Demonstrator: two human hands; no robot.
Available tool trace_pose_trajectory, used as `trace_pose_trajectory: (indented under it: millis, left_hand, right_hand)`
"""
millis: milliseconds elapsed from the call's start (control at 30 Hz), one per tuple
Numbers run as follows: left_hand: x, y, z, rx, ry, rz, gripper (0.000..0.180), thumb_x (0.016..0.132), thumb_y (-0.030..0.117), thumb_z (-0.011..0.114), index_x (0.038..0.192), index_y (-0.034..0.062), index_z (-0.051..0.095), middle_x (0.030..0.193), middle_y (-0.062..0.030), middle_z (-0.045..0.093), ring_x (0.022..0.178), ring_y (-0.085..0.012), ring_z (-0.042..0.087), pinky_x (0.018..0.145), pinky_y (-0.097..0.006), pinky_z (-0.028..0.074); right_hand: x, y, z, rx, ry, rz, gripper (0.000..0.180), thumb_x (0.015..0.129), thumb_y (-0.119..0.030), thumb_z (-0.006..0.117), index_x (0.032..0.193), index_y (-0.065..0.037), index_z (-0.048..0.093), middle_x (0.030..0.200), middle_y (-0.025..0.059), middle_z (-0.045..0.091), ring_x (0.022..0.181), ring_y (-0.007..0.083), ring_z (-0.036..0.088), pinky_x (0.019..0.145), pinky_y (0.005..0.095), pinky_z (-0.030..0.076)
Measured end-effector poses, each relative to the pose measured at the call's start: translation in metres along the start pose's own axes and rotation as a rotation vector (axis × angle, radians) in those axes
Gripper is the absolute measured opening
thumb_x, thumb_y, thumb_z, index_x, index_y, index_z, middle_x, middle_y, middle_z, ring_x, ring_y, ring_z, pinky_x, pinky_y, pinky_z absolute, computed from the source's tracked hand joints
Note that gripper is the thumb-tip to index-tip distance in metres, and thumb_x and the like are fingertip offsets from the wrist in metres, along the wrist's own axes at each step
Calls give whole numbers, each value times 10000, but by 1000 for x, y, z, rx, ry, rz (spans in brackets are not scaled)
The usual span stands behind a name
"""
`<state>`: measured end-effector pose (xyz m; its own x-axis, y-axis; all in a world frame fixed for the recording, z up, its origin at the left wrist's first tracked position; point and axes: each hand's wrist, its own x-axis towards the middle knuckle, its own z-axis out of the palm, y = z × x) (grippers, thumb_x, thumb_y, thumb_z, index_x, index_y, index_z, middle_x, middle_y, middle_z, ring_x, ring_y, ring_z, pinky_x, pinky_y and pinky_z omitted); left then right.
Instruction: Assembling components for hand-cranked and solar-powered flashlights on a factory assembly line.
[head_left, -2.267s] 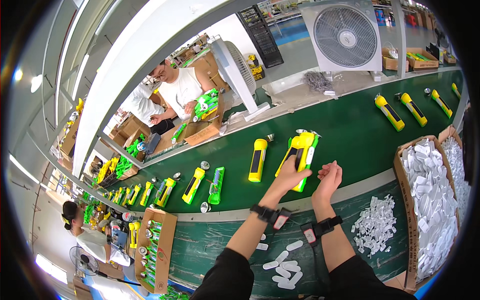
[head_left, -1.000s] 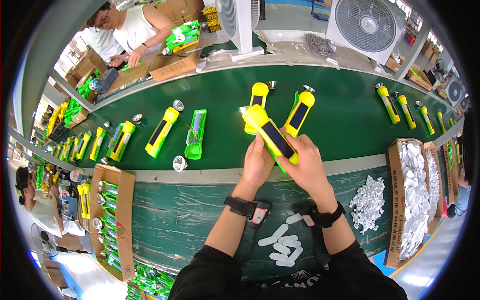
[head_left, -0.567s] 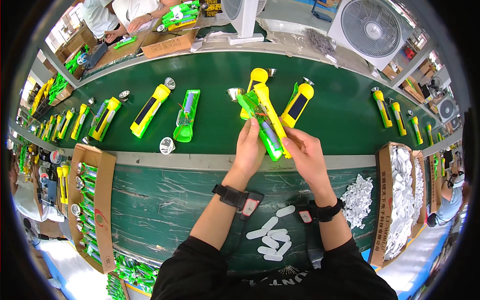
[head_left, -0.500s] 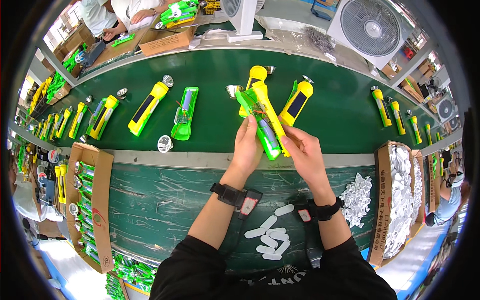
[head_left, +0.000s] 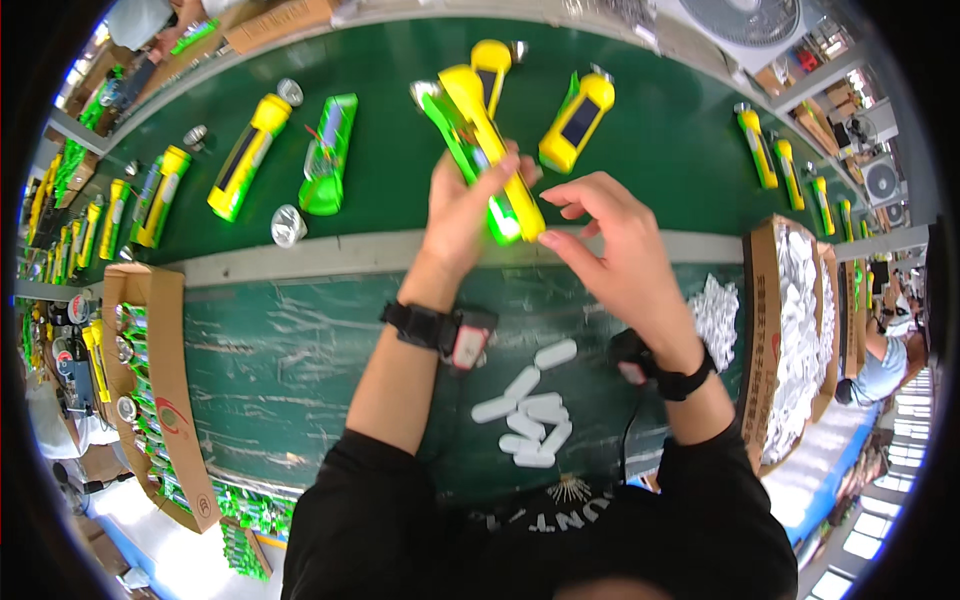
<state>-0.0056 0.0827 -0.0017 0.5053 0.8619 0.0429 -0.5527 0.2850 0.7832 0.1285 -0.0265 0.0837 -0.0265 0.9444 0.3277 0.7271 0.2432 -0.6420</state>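
Observation:
My left hand [head_left: 458, 212] is wrapped round a flashlight body. Its yellow half [head_left: 470, 105] and bright green half [head_left: 452, 140] lie together at a slight angle, with a gap between them at the top. Wires show inside the gap, though blur hides the detail. Just right of its lower end, my right hand [head_left: 625, 245] is off the flashlight, thumb and fingers apart and nothing between them. Beyond it on the green belt lie a yellow flashlight with a dark panel [head_left: 577, 122] and another yellow flashlight [head_left: 491, 58], partly covered by the held one.
Several white oval pieces [head_left: 535, 405] lie on the bench below my hands. A carton of flashlight parts [head_left: 170, 400] stands left; a carton of white pieces [head_left: 760, 340] stands right, beside a white pile [head_left: 715, 310]. An open green shell [head_left: 328, 160] and a reflector [head_left: 288, 226] lie leftward.
My right hand has let go of the flashlight and moved right of it. My left hand now grips both halves, which are closer together. The whole view has shifted downward.

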Motion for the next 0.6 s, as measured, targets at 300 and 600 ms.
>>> trace_pose_trajectory:
  millis: [300, 600]
  left_hand:
    - [4, 1, 8, -111, 23, 72, 358, 861, 96, 660, 1139, -23, 469, 1052, -110, 572, 957, -227, 624, 880, -409, 538]
    - [-4, -1, 6, 9, 19, 62, 395, 877, 97, 637, 1204, -27, 451, 1124, -122, 545, 991, -232, 603, 893, -403, 522]
  right_hand:
    - [-74, 10, 6, -249, -653, -255, 267, 693, -93, 699, 916, -52, 558, 850, 83, 528, 801, 286, 563, 690, 379, 463]
    - [-54, 1, -8, 97, -462, 61, 286, 759, 41, 628, 1024, -46, 565, 852, 116, 543, 806, 319, 587, 661, 381, 466]
